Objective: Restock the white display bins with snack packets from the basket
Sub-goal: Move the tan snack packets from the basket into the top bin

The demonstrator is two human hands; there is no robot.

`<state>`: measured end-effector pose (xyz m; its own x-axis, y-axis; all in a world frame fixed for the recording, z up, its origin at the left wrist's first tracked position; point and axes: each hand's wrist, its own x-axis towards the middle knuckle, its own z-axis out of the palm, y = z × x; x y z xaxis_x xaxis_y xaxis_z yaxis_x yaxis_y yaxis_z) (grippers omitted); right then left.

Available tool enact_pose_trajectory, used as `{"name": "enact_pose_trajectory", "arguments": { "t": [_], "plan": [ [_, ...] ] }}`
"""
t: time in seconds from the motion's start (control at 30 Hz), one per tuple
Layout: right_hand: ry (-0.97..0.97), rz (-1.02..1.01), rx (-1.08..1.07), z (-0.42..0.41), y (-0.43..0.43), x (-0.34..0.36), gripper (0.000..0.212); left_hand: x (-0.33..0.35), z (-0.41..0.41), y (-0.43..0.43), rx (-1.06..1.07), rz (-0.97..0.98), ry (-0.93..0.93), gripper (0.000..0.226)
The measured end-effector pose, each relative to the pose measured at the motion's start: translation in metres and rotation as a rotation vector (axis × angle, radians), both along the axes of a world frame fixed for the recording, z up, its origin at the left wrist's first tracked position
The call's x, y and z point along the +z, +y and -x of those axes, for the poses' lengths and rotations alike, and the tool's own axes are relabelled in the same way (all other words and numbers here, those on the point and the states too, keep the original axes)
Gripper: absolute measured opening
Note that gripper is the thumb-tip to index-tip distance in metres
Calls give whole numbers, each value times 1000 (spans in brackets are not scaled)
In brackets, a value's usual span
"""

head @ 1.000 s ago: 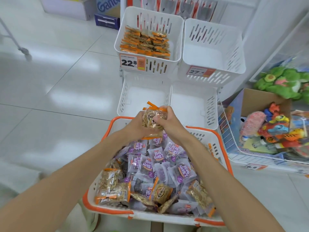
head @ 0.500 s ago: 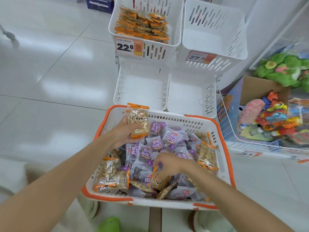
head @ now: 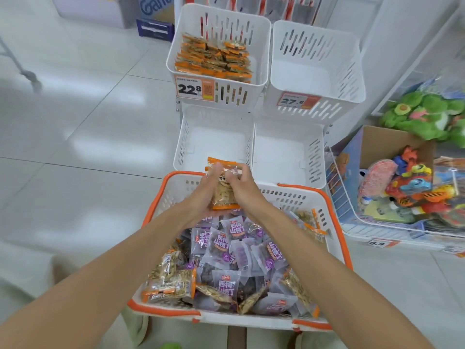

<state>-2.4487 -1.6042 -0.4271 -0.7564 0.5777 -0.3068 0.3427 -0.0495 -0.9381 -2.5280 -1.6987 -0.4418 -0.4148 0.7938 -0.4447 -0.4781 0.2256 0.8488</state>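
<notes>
A white basket with an orange rim (head: pixel 336 215) sits before me, filled with purple snack packets (head: pixel 221 244) and orange-edged ones (head: pixel 173 280). Over its far edge, my left hand (head: pixel 205 190) and my right hand (head: pixel 241 183) together hold a small stack of orange-edged snack packets (head: pixel 222 195). Beyond stand four white display bins: the upper left bin (head: pixel 261 79) holds several orange-edged packets, while the upper right bin (head: pixel 357 79), the lower left bin (head: pixel 186 137) and the lower right bin (head: pixel 317 157) hold nothing.
Price tags reading 22.8 (head: pixel 193 88) and 27.6 (head: pixel 295 100) hang on the upper bins. To the right stand a wire rack of toys (head: pixel 412 195), a cardboard box (head: pixel 382 139) and green plush toys (head: pixel 425 114). A tiled floor (head: pixel 75 147) spreads to the left.
My right hand has come up from among the packets in the basket and joined my left hand. Both now hold the orange-edged stack over the basket's far edge.
</notes>
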Motion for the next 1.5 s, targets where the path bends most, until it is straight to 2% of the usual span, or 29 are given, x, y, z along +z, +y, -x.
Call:
{"name": "enact_pose_trajectory", "arguments": {
  "t": [0.03,0.1,0.13,0.17,0.2,0.27,0.37,0.43,0.5,0.57,0.67,0.77,0.87,0.93,1.07,1.17,1.23,1.3,1.37,1.43,1.5],
  "plan": [
    [26,19,0,8,-1,5,43,4,5,6,40,15,58,75],
    [21,31,1,24,3,17,79,8,24,15,115,28,157,88],
    [9,29,23,32,6,26,86,12,36,19,136,40,205,92],
    [28,36,55,40,10,36,80,24,45,22,145,46,266,92],
    [62,62,81,47,16,45,64,35,55,26,152,30,333,86],
    [133,159,112,61,26,68,45,55,75,35,183,3,463,66],
    [233,144,193,90,43,91,42,90,105,51,195,-36,587,76],
    [309,91,216,112,55,108,40,119,124,62,181,-59,542,68],
    [371,47,175,136,71,124,35,143,150,76,175,-114,530,64],
    [386,-40,82,166,94,138,29,160,181,94,218,-177,629,59],
    [364,-164,-42,219,133,155,44,172,234,118,373,-145,761,61],
    [319,-216,-107,281,167,165,51,169,289,141,412,-44,1101,62],
    [252,-160,-73,338,188,154,69,155,326,161,322,75,1204,64],
    [230,-192,-56,360,193,136,69,136,342,170,228,111,1267,61],
    [259,-319,-95,374,188,112,71,102,351,176,150,3,1225,65],
    [303,-256,-93,368,183,108,74,98,348,175,177,-78,1221,56],
    [258,-301,-19,358,181,110,77,98,348,171,179,-23,1280,60],
    [239,-354,21,351,182,112,77,98,347,168,123,77,1307,75],
    [242,-437,-47,347,184,111,74,100,346,164,112,163,1310,86],
    [194,-551,-91,343,183,108,74,103,341,160,147,215,1356,85],
    [150,-587,-79,340,183,106,76,104,338,156,187,187,1369,82]
  ]
}}
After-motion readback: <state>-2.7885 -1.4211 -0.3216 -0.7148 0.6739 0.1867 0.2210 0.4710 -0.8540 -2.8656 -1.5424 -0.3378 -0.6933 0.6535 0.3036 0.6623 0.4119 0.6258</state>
